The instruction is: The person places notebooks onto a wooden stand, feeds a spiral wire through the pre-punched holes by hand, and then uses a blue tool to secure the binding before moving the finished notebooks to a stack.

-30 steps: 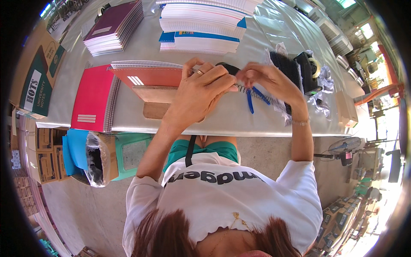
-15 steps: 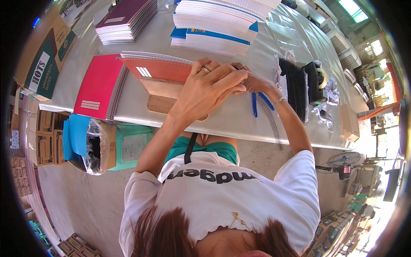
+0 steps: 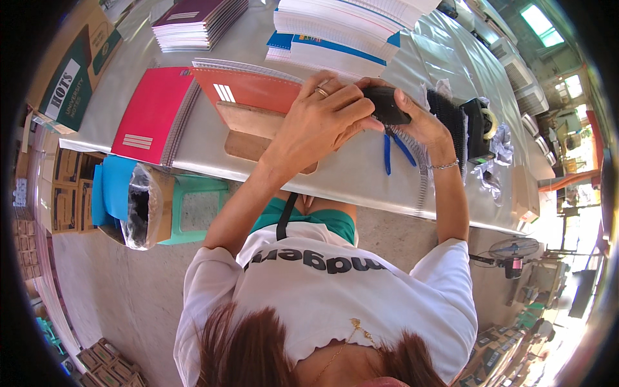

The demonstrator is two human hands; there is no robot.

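**Your right hand [image 3: 422,121] is pinching a black oblong object [image 3: 389,106] to the right of the orange-brown notebook [image 3: 258,87]**

You are holding the black oblong object up at an angle, to the right of the notebook, with the grip of your right hand closing on it between thumb and fingers. Its left end is coming right up to the knuckles of your left hand [image 3: 322,119]. That left hand is bending its fingers at the notebook's right end and hiding the corner there; you cannot tell from this view whether its grip is pinching anything.

The notebook is standing tilted behind a wooden stand [image 3: 250,117] on the table [image 3: 209,161]. To the notebook's left, a red notebook [image 3: 149,122] is lying flat. To its right, beyond the black object and nearer you, blue-handled pliers [image 3: 403,149] are lying with their handles spreading toward you. A wire coil [image 3: 422,184] is running past them toward the table's near edge. Farther right of the notebook, black coils [image 3: 459,129] are lying beside a tape dispenser [image 3: 478,138]. Behind the notebook, purple notebooks [image 3: 198,26] and blue-edged white page blocks [image 3: 338,42] are sitting in stacks.
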